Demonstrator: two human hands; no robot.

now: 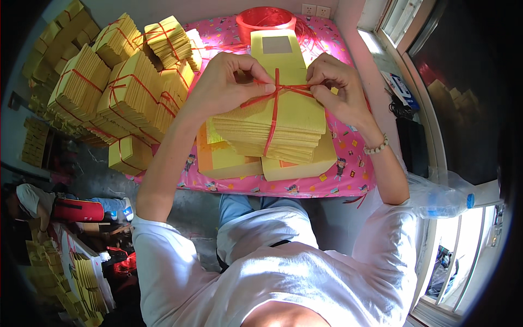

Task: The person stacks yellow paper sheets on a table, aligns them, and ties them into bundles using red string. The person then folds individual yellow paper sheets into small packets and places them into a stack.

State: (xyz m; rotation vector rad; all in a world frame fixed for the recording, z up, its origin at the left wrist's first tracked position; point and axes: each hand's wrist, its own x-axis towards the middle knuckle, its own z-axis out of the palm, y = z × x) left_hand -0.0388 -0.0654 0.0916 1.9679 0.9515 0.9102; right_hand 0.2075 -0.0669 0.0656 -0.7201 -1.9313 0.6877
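Pinched between thumb and fingers (pixel 261 86) of the left hand (pixel 226 82): one end of the thin red plastic string (pixel 274 109). Pinched likewise in the right hand (pixel 338 87): the other end, both meeting at a crossing knot atop the stack of yellow paper sheets (pixel 278 128). Stack resting on the bench under a pink patterned cloth (pixel 332 180), directly ahead, over two flat yellow paper pads (pixel 229 161). Probably best done by pulling both ends evenly outward, kept low against the paper, knot centred, sheet edges squared. Counted: one stack in hand, one string wrapped crosswise, one yellow envelope with a grey window (pixel 276 46) behind it, one red plastic bucket (pixel 266 20) beyond. At far left, roughly eight already tied yellow bundles (pixel 128 87) heaped together; exact number unclear. One beaded bracelet (pixel 376 146) on the right wrist.
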